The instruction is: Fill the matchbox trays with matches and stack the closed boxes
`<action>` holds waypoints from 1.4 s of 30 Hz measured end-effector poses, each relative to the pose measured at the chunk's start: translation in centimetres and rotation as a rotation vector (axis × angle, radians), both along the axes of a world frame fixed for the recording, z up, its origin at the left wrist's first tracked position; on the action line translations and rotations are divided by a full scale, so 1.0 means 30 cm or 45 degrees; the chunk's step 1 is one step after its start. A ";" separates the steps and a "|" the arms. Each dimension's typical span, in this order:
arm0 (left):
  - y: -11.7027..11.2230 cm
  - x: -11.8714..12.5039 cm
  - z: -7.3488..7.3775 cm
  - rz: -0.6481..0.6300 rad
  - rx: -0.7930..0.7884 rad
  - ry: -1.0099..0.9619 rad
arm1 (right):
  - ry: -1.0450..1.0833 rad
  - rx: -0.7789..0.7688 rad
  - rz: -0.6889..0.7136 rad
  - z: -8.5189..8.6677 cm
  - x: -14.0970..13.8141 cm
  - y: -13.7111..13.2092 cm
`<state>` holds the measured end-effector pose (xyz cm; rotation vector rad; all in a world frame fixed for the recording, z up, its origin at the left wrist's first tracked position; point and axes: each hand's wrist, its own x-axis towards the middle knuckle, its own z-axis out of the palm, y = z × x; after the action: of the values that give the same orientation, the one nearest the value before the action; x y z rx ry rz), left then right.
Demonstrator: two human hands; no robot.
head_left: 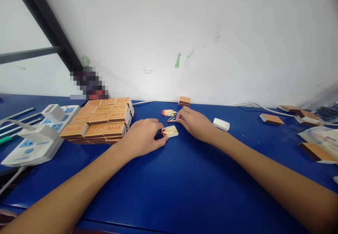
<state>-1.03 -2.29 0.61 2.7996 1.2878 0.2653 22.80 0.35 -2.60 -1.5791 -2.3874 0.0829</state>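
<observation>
My left hand [144, 137] lies on the blue table [185, 184], its fingers closed on the left end of a small white matchbox tray [170, 131] filled with red-tipped matches. My right hand [195, 123] rests just right of the tray, fingertips pinching a single match [171, 121]. A small pile of loose matches [168, 112] lies just behind that. A closed orange matchbox [184, 101] stands by the wall beyond the pile.
A stacked block of orange matchboxes [101, 121] sits left of my left hand. White power strips [34, 139] with plugs lie at far left. An empty white tray [221, 124] sits right of my right hand. More matchboxes [271, 119] and packaging [319, 146] lie at far right.
</observation>
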 end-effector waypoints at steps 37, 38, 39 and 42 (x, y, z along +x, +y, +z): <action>-0.005 0.005 0.001 -0.020 0.000 0.018 | 0.090 -0.095 0.188 0.062 -0.043 -0.065; -0.005 0.005 0.001 -0.019 -0.001 0.022 | 0.077 -0.104 0.215 0.069 -0.050 -0.075; -0.006 0.005 0.002 -0.015 -0.002 0.025 | 0.067 -0.103 0.240 0.072 -0.056 -0.083; -0.006 0.004 0.003 -0.014 0.000 0.026 | 0.078 -0.070 0.284 0.068 -0.054 -0.079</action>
<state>-0.89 -2.46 0.71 2.8156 1.2765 0.2371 21.17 -2.02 -0.56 -1.3067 -2.5231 0.2399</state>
